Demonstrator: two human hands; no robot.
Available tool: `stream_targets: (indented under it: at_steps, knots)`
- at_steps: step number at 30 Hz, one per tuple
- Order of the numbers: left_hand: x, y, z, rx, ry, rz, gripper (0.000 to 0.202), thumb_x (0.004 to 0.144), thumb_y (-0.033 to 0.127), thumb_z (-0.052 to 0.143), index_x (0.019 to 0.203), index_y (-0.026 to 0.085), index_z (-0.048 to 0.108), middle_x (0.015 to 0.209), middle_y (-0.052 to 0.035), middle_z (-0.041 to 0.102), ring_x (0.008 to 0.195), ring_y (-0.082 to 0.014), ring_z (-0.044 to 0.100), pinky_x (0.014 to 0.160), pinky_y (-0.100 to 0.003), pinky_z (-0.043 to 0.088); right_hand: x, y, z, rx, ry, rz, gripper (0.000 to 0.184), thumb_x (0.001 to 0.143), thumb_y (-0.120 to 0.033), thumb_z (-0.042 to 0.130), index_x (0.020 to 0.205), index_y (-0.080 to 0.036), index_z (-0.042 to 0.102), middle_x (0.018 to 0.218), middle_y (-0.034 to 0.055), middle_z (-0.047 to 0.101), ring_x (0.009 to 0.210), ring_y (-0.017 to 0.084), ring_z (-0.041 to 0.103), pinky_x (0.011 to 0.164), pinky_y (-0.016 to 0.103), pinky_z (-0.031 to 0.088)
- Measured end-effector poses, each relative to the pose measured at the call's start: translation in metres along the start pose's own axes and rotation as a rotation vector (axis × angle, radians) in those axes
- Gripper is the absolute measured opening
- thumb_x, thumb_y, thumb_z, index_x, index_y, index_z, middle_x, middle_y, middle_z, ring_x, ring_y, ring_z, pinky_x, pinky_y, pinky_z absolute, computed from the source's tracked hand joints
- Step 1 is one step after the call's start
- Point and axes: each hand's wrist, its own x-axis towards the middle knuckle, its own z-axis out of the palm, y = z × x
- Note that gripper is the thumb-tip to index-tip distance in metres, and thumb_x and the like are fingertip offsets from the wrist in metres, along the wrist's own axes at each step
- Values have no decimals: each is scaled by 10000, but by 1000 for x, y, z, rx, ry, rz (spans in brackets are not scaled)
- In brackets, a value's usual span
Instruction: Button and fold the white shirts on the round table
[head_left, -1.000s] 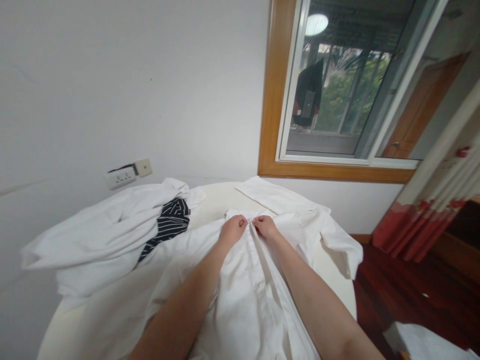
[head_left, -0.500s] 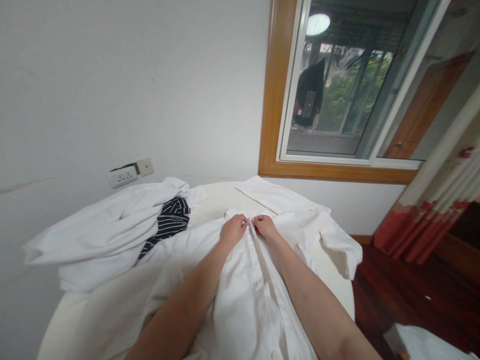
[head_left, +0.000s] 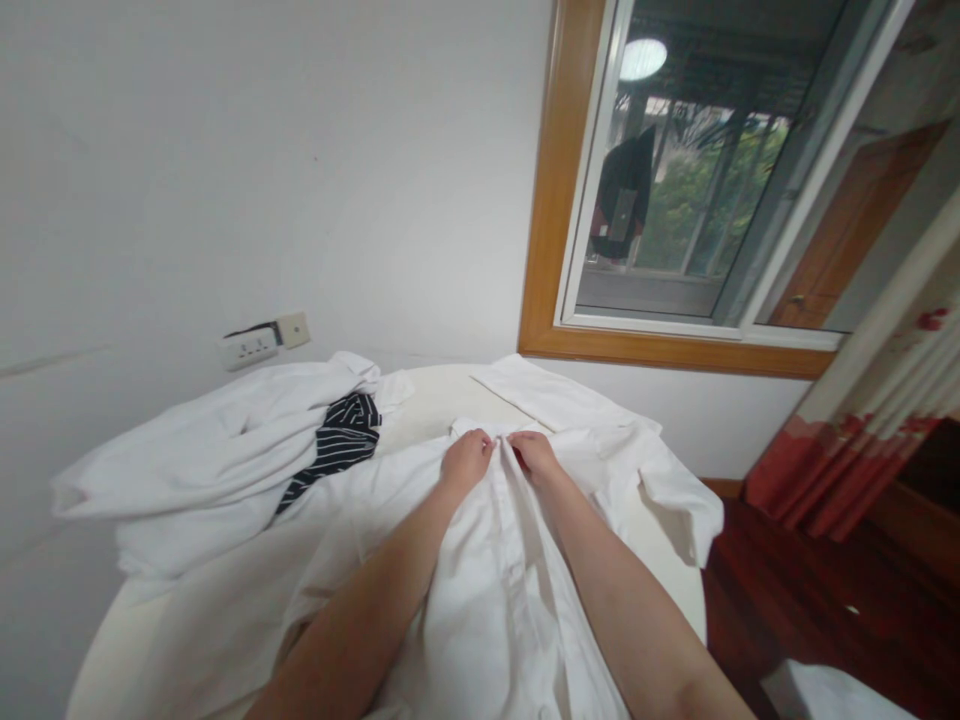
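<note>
In the head view, a white shirt (head_left: pixel 469 640) lies on the cream desk (head_left: pixel 112 650), just right of white garments (head_left: pixel 202 440) with a black striped cloth (head_left: pixel 341 450) among them. The left hand (head_left: pixel 466 458) and right hand (head_left: pixel 531 455) are side by side near its far end; each grip looks pinched, thumb against fingers, on the edges at the top of the front opening. The shirt should handle as light, soft and limp, creasing easily and hardly fragile; the collar and doubled front edges are probably the firmest places to take hold. Its collar end points away, toward the wall (head_left: pixel 412 200), and its long axis runs from there back toward the person, slanting slightly rightward as it nears.
</note>
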Motion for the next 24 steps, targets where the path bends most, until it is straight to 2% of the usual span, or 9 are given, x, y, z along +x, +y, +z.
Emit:
stream_targets:
  at_steps: [4,10,12,17,24]
  knots:
    - [2,-2,-3,-48,-14,-31,280,943,342,411,931,185,644,975,-76,700,919,-180,639,782,-262,443,-7,-13,-2,158,-33,36,86,668,-237,546,673,-168,597,597,13,643,599,157,598,603,241,466]
    - [1,-1,1,7,15,8,285,955,286,363,953,172,624,992,-91,691,957,-197,639,790,-276,440,-11,-20,7,315,-30,62,62,661,-221,558,675,-178,601,582,-8,638,608,152,601,609,230,463]
    - [0,-1,2,14,22,10,288,960,297,355,957,174,616,987,-90,689,953,-202,641,786,-282,442,-12,-18,10,312,-34,74,50,664,-214,564,665,-176,596,547,-25,607,554,133,570,562,220,444]
    - [0,-1,1,19,0,-35,292,963,321,353,966,169,602,988,-101,687,944,-204,645,779,-287,443,-13,-14,15,210,-50,143,98,694,-196,578,603,-164,562,417,-71,459,371,72,388,400,196,324]
    - [-1,0,1,-9,-4,-32,286,972,330,333,991,186,580,952,-83,699,895,-196,656,723,-276,427,-13,-17,9,180,-128,185,97,715,-165,619,623,-142,600,472,-36,534,406,71,469,425,178,421]
